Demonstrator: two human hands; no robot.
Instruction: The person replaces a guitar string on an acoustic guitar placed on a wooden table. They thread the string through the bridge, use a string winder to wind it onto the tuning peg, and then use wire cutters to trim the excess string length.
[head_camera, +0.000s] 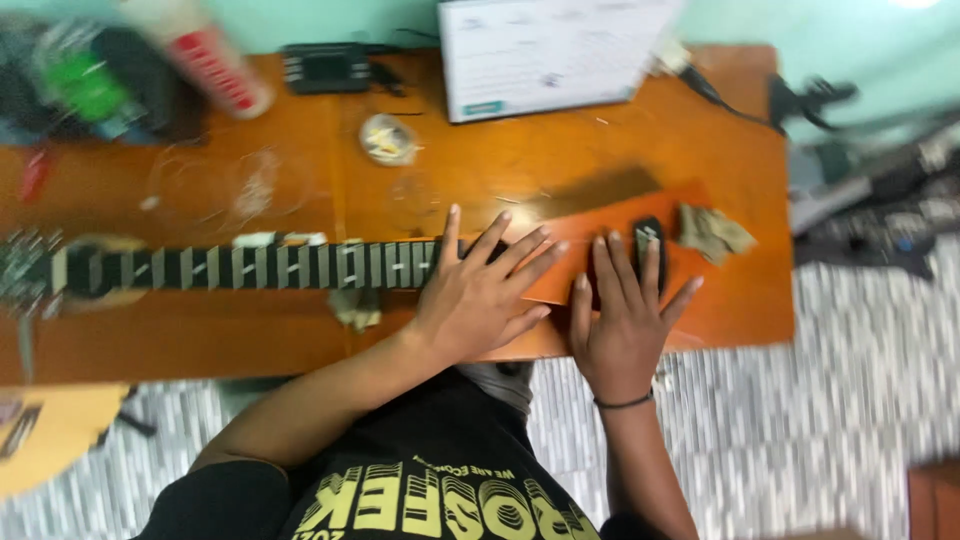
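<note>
Your guitar neck (250, 267) lies lengthwise along the surface (600, 160), its headstock toward the left edge. Your left hand (480, 290) rests flat and open on its right end; your right hand (625, 310) presses open on an orange sheet (600, 240), perhaps sandpaper. Patterned floor (800, 400) below.

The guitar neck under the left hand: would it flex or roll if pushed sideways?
The guitar neck looks long, straight and fretted, so probably stiff. It lies flat on the wooden table, so likelier to slide or pivot than roll. The left hand presses one end.
</note>
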